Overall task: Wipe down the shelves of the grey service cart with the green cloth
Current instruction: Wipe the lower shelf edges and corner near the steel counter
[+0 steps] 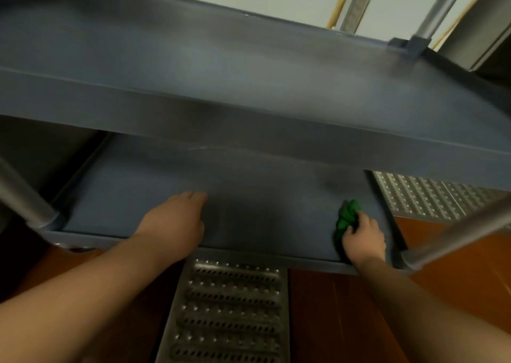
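The grey service cart fills the view, with an upper shelf [249,67] across the top and a lower shelf [262,197] beneath it. My right hand [363,235] is shut on the bunched green cloth [345,219] and presses it onto the lower shelf near its front right corner. My left hand [177,221] rests on the lower shelf left of centre, fingers held together and pointing away from me, holding nothing. Both forearms reach in over the shelf's front rim.
Metal corner posts [25,199] [456,232] rise at the cart's front left and front right. A perforated metal floor grate [229,313] runs under the cart over a red-brown floor [345,321]. Wooden handles [341,2] lean against the far wall.
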The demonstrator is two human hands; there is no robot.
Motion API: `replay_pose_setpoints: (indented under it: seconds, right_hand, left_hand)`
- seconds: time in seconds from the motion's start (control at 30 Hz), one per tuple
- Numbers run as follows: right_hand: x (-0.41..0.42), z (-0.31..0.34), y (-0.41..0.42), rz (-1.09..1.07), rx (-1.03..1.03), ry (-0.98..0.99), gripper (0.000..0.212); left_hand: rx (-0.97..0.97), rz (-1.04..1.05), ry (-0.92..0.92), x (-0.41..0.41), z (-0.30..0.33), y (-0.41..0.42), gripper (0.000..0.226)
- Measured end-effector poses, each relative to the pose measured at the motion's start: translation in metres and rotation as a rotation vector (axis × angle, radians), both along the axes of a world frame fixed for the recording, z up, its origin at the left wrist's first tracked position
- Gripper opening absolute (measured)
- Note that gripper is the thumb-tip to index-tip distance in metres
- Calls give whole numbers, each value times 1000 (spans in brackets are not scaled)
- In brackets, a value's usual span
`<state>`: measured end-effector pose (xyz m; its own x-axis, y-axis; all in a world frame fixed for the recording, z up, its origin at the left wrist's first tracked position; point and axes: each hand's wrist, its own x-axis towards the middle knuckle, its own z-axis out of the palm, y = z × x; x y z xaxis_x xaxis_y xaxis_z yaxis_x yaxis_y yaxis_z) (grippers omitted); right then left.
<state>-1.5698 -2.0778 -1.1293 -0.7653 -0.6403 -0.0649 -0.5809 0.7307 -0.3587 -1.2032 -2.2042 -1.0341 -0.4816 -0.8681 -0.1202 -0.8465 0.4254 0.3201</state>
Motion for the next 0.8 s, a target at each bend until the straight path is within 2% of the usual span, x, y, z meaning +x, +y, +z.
replay_pose_setpoints:
  seconds: [0.43, 0.67, 0.8]
  right_hand:
    - [204, -9, -105, 153, -7, -37, 51]
    - [334, -11, -162, 341, -26, -56, 55]
    - [391, -7, -196, 369, 0, -80, 61]
  left_hand:
    - [24, 144, 199, 130, -6, -27, 34]
    - [154, 298, 216, 199, -15, -27, 35]
    - [195, 346, 228, 228, -22, -29, 34]
